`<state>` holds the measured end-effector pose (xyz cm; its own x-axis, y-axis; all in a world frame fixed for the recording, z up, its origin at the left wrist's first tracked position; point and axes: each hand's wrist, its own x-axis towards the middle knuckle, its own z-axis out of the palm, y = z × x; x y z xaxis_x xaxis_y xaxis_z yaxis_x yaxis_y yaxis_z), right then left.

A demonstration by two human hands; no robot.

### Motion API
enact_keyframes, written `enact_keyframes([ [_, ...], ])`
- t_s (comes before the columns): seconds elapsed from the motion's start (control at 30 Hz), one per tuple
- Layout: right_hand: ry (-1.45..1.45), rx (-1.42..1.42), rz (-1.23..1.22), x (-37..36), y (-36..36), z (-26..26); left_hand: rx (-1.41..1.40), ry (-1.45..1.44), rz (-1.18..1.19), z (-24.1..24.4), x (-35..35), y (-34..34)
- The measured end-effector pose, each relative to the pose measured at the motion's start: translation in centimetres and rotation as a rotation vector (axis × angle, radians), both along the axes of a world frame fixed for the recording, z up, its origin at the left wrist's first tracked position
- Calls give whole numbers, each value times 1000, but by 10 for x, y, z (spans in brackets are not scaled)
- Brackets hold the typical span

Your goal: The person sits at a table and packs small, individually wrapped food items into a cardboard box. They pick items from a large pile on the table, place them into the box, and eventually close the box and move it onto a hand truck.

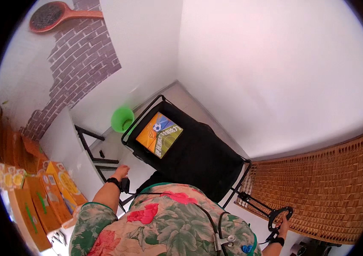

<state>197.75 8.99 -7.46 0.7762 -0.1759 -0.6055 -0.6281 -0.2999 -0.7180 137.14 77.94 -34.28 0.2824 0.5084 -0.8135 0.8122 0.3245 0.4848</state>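
Note:
In front of my body stands a folding wagon with a black fabric body on a black tubular frame. A printed carton with a football picture lies in its far left end. My right hand, low at the right, grips the black loop-shaped pull handle of the wagon. Two thin bars link this handle to the wagon's near right corner. My left hand hangs beside the wagon's near left side, apart from it. Nothing shows in that hand, and its fingers are too small to make out clearly.
A green plastic bin stands against the far left wall. Black metal legs rise left of the wagon. Several orange cartons are stacked at the left. A woven rattan panel borders the right side. White walls meet behind the wagon.

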Motion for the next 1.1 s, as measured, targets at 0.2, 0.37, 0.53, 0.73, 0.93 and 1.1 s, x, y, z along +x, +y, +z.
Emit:
enact_keyframes([
  [0.2, 27, -86, -21, -33, -52, -28, 74, 120, -102, 21, 44, 58],
  [0.37, 106, -161, -215, -85, -31, -12, 405, 199, -907, 12, 47, 123],
  [0.53, 145, -131, -362, -104, 90, 43, 382, 185, -1048, 4, 80, 190],
  [0.73, 123, -184, -409, -128, 104, 50, -34, 91, 40, 75, 190, 202],
  [0.93, 166, -38, -369, -121, 53, 43, 378, 18, -477, 45, 121, 210],
  [1.1, 218, -117, -352, -95, 29, 60, 350, 160, -924, 28, 44, 181],
])
